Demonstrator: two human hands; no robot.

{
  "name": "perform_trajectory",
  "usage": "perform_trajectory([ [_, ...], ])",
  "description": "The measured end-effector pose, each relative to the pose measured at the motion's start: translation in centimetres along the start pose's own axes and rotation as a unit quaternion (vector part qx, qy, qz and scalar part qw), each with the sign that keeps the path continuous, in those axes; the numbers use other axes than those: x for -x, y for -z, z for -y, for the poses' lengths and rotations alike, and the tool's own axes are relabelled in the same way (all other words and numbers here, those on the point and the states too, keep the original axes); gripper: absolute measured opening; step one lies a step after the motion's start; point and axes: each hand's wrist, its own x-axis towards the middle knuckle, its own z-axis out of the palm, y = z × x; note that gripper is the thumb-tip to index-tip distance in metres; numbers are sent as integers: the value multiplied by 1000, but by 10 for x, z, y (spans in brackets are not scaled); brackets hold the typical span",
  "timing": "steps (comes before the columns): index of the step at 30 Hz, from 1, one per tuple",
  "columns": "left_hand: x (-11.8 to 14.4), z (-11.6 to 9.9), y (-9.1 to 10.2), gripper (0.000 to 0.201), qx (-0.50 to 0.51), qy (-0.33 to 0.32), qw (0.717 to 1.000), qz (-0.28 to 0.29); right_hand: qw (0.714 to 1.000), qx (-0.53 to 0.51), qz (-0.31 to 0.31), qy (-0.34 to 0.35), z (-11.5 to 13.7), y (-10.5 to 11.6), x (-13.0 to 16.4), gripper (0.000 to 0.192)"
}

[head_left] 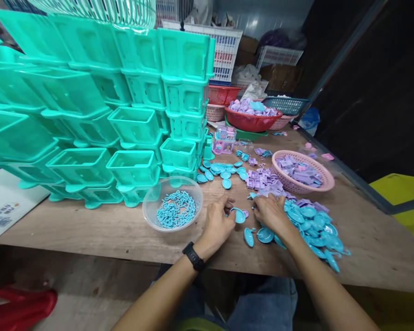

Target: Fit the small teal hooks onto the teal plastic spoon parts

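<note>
My left hand [216, 224] rests on the wooden table [89, 230] and pinches a small blue spoon-shaped plastic piece [239, 215] by its edge. My right hand [271, 212] is just to the right, fingers curled over small lilac pieces [245, 213] beside that blue piece; I cannot tell exactly what it grips. A heap of blue spoon-shaped pieces [313, 227] lies under and right of my right wrist. A pile of lilac plastic parts [262, 179] sits just beyond my hands.
A clear bowl of small blue clips [174, 209] stands left of my left hand. Stacked teal plastic boxes [89, 105] fill the left. A pink basket of lilac parts [301, 171], a red basket [253, 118] and other baskets lie behind. The table edge is near me.
</note>
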Motion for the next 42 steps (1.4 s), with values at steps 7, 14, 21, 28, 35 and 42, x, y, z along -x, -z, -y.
perform_trajectory([
  [7,6,-3,1,17,71,0,998,2,988,-131,-83,10,9,22,13,27],
  [14,6,-12,0,14,98,82,992,17,853,-470,-165,-155,40,39,43,29],
  [21,9,-11,1,20,97,56,993,29,828,-516,-138,-167,47,38,52,32],
  [28,11,-11,-2,16,106,70,991,33,792,-549,-160,-214,56,38,56,32],
  [35,12,-20,0,17,121,63,990,36,805,-545,-130,-196,52,34,54,33],
  [42,13,-20,0,18,110,63,991,43,873,-445,-154,-125,47,31,57,31],
])
